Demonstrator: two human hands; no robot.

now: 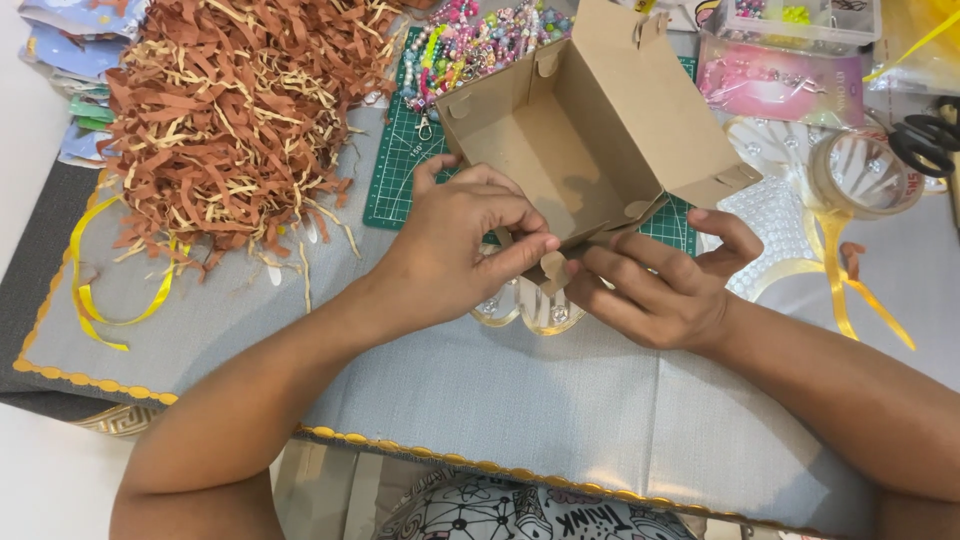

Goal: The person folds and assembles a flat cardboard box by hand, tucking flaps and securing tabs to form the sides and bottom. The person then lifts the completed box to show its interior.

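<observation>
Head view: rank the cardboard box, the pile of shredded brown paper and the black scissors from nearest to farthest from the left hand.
1. Cardboard box: held at the left hand's fingertips, at centre.
2. Shredded brown paper: heaped up-left on the table.
3. Black scissors: far right edge, beyond the right hand.

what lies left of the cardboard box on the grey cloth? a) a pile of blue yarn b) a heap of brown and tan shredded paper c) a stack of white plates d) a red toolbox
b: a heap of brown and tan shredded paper spreads over the cloth left of the open cardboard box, which both hands hold at its lower flap.
</observation>
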